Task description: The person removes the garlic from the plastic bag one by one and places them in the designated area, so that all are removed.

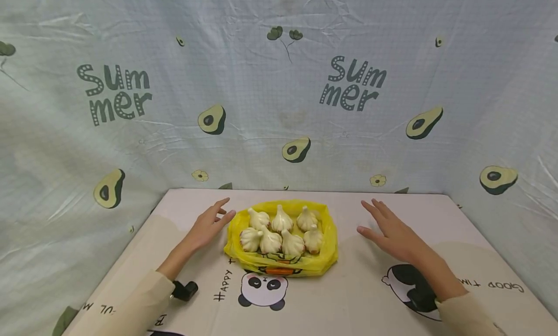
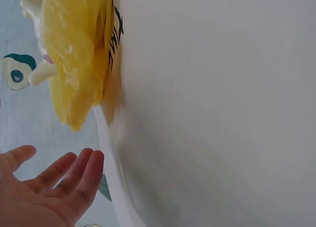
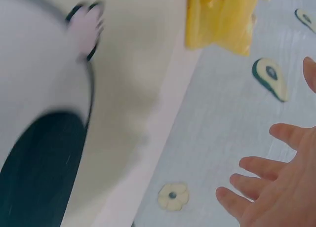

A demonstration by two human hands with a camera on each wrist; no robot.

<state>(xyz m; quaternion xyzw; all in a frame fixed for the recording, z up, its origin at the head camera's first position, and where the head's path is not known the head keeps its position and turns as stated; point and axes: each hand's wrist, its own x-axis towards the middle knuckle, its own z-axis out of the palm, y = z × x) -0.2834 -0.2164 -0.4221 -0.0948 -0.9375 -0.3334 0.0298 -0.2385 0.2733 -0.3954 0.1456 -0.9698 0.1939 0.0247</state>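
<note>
Several white garlic bulbs [image 1: 293,243] lie together in a yellow plastic bag [image 1: 324,263], its sides spread low around them, in the middle of the table. At the bag's left side my left hand [image 1: 211,227] hovers with relaxed, parted fingers and holds nothing. My right hand [image 1: 390,234] is off to the bag's right, fingers spread and apart from it. The left wrist view shows the left hand [image 2: 52,192] palm up below the bag's edge [image 2: 76,64], a gap between them. In the right wrist view the right hand [image 3: 281,182] has its fingers extended.
The table [image 1: 340,302] wears a pale cover printed with a panda [image 1: 263,290] and lettering. Behind it and at both sides hangs a light curtain [image 1: 253,74] with avocado prints. A black strap piece [image 1: 185,291] sits at my left wrist.
</note>
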